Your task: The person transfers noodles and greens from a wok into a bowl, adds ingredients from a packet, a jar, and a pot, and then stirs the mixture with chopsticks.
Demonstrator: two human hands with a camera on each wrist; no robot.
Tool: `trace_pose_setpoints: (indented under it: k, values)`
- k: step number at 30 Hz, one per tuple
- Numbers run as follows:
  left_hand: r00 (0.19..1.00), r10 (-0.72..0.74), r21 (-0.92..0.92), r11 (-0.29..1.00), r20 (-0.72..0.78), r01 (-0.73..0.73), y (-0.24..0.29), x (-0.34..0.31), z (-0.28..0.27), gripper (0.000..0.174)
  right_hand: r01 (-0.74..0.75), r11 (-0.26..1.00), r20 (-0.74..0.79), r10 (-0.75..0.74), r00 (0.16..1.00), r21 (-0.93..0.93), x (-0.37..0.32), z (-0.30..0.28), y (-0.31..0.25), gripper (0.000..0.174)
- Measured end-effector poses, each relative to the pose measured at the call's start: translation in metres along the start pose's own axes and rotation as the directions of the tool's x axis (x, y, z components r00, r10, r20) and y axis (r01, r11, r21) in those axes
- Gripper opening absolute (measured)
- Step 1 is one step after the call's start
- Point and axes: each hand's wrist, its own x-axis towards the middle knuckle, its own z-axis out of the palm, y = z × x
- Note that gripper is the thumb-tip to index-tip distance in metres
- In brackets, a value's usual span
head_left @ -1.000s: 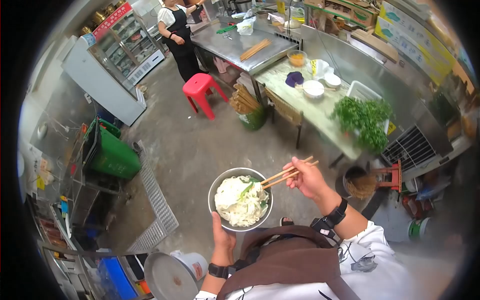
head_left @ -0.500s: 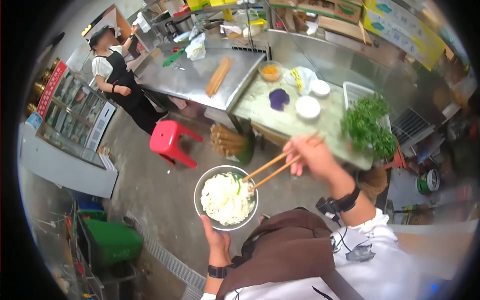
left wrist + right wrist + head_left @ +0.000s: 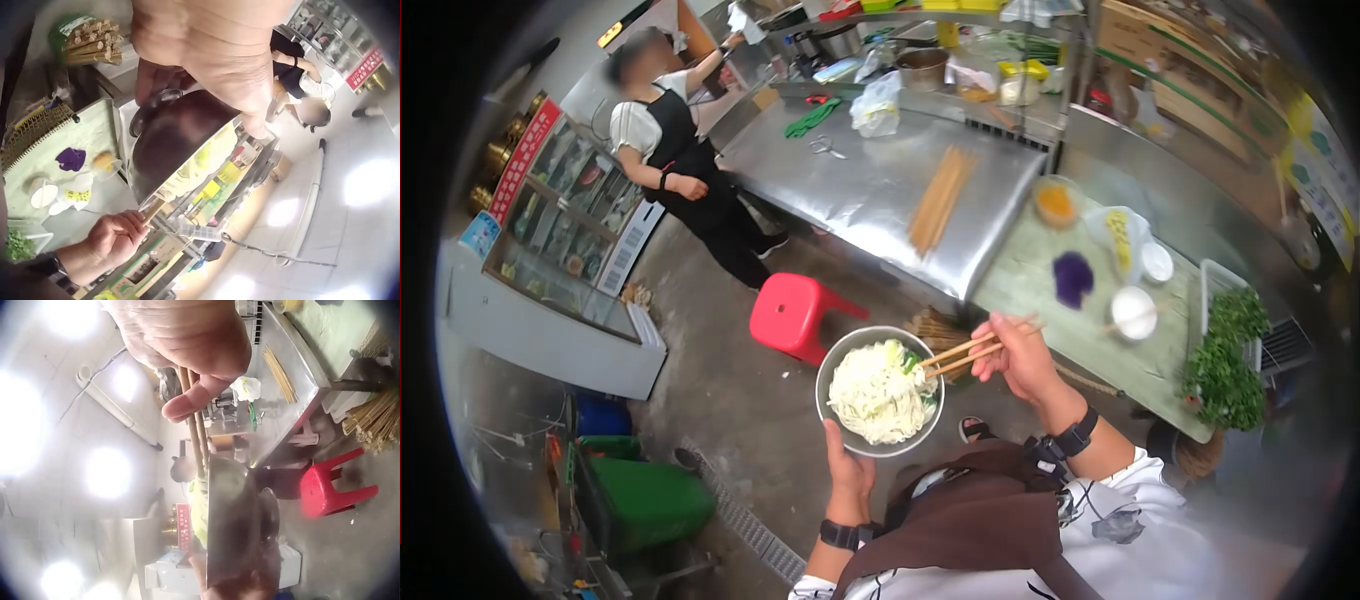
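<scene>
Head view puts our steel bowl (image 3: 831, 366) just on our side of the red stool (image 3: 787, 313), held up over the floor with pale noodles (image 3: 880, 400) and some green bits (image 3: 911, 362) in it. Our left hand (image 3: 850, 475) is partly closed round it: thumb up by the rim, fingers at the underside down near the foot. Our right hand (image 3: 1020, 362) is closed on a pair of chopsticks (image 3: 950, 353), tips down in the food at the edge of the pile. We can't really tell whether they've got any strands pinched.

Beyond the stool there's the metal bench (image 3: 850, 200) with long thin sticks (image 3: 940, 200) lying on it, plus another person (image 3: 675, 150) standing near its end.

What worries us? That whole bowl hangs off one hand. If we lever the chopsticks hard against one side, it could tip in our grip, and noodles would probably slop over the rim, since they're piled fairly high. Slick strands could also slide off the tips if we pinch loosely or lift too quickly. And if we step toward the stool with our eyes on the food, we reckon a bumped leg could jolt the lot.
</scene>
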Motion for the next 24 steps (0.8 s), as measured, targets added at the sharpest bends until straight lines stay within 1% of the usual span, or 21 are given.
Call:
trace_pose_setpoints:
  k: [1,3,4,7,8,9,11,13,14,15,16,17,18,20,21,24]
  values:
    - [1.000,0.009,-0.009,1.000,-0.023,-0.009,0.007,0.016,-0.004,0.067,-0.002,0.999,0.039,0.004,0.999,-0.037,0.018,0.016,-0.002,0.032]
    - [1.000,0.012,-0.045,0.999,-0.021,-0.013,0.023,0.051,-0.015,0.069,0.011,0.991,0.114,0.004,0.993,-0.131,0.055,0.043,-0.005,0.029]
    - [1.000,0.014,-0.066,0.998,-0.018,-0.015,0.031,0.067,-0.019,0.068,-0.036,0.990,0.181,0.060,0.982,-0.134,0.073,0.049,-0.002,0.028]
    - [0.999,0.038,-0.093,0.995,-0.001,-0.038,0.059,0.122,-0.038,0.068,-0.050,0.924,0.346,0.192,0.919,-0.380,0.112,0.075,0.011,0.043]
    - [0.999,0.042,-0.089,0.995,-0.001,-0.042,0.067,0.142,-0.045,0.067,-0.077,0.890,0.361,0.260,0.896,-0.449,0.123,0.081,0.018,0.058]
    - [0.999,0.039,-0.085,0.996,0.001,-0.039,0.077,0.161,-0.055,0.067,-0.103,0.848,0.343,0.317,0.884,-0.520,0.137,0.083,0.029,0.056]
    - [0.999,0.030,-0.061,0.998,0.029,-0.028,0.093,0.205,-0.087,0.063,-0.149,0.743,0.288,0.424,0.858,-0.652,0.162,0.082,0.055,0.052]
    - [0.998,0.018,-0.036,0.999,0.057,-0.015,0.112,0.245,-0.113,0.062,-0.272,0.706,0.119,0.451,0.885,-0.654,0.177,0.081,0.068,0.044]
    - [0.998,-0.008,-0.045,0.999,0.069,0.011,0.125,0.263,-0.121,0.059,-0.293,0.794,0.063,0.382,0.922,-0.532,0.182,0.083,0.073,0.035]
    - [0.996,-0.028,-0.038,0.999,0.082,0.031,0.137,0.282,-0.129,0.058,-0.340,0.787,-0.051,0.368,0.928,-0.514,0.187,0.088,0.072,0.030]
    - [0.994,-0.058,-0.022,0.998,0.089,0.060,0.148,0.298,-0.139,0.057,-0.339,0.797,-0.109,0.331,0.937,-0.500,0.190,0.092,0.069,0.027]
    - [0.991,-0.090,-0.002,0.996,0.097,0.090,0.158,0.314,-0.150,0.057,-0.331,0.808,-0.160,0.290,0.944,-0.487,0.194,0.096,0.067,0.027]
    - [0.992,-0.092,0.023,0.996,0.087,0.091,0.164,0.332,-0.159,0.056,-0.325,0.815,-0.240,0.234,0.942,-0.479,0.196,0.106,0.062,0.026]
    - [0.993,-0.096,0.079,0.993,0.067,0.090,0.169,0.358,-0.177,0.056,-0.357,0.806,-0.342,0.206,0.917,-0.472,0.203,0.114,0.052,0.027]
    - [0.991,-0.111,0.082,0.991,0.072,0.105,0.170,0.369,-0.181,0.056,-0.325,0.832,-0.370,0.158,0.915,-0.450,0.205,0.115,0.050,0.028]
    - [0.985,-0.135,0.062,0.990,0.108,0.129,0.167,0.413,-0.187,0.057,-0.301,0.863,-0.471,0.085,0.878,-0.405,0.225,0.122,0.039,0.029]
